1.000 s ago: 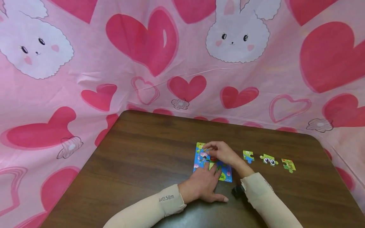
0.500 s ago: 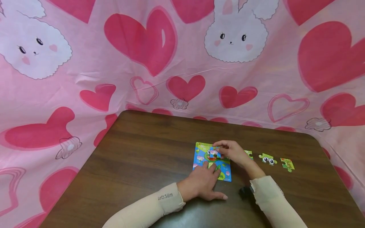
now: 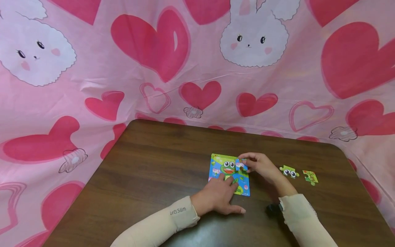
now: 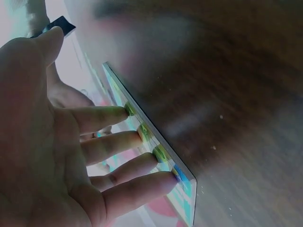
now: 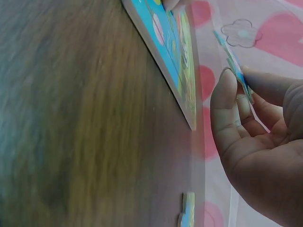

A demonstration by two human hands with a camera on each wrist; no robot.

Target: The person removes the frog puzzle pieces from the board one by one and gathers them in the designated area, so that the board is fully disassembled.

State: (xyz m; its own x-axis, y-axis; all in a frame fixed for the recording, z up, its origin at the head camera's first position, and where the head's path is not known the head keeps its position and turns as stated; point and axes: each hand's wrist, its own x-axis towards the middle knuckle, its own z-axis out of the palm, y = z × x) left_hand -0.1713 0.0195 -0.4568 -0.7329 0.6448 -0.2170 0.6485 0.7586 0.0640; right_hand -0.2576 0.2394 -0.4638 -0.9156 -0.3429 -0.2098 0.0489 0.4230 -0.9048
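A frog jigsaw board (image 3: 243, 179) lies flat on the brown table, showing a green frog with big eyes and a blue ground. My left hand (image 3: 219, 196) rests on its near part, fingers straight; in the left wrist view the fingertips (image 4: 168, 182) touch the board near its edge. My right hand (image 3: 262, 168) pinches a blue jigsaw piece (image 3: 239, 164) with pink tulips between thumb and fingers, over the board's right side. In the right wrist view that jigsaw piece (image 5: 231, 53) is seen nearly edge-on, held off the board.
To the right lie a green jigsaw piece with eyes (image 3: 289, 172) and a green one with orange-red marks (image 3: 311, 177). Another loose piece (image 5: 188, 210) shows in the right wrist view; the right hand hides it in the head view. A pink heart-and-rabbit cloth (image 3: 197, 68) stands behind the table (image 3: 166, 154).
My right hand has moved right across the board with the tulip piece, uncovering the frog's face and covering the nearest loose piece. My left hand has stayed on the board.
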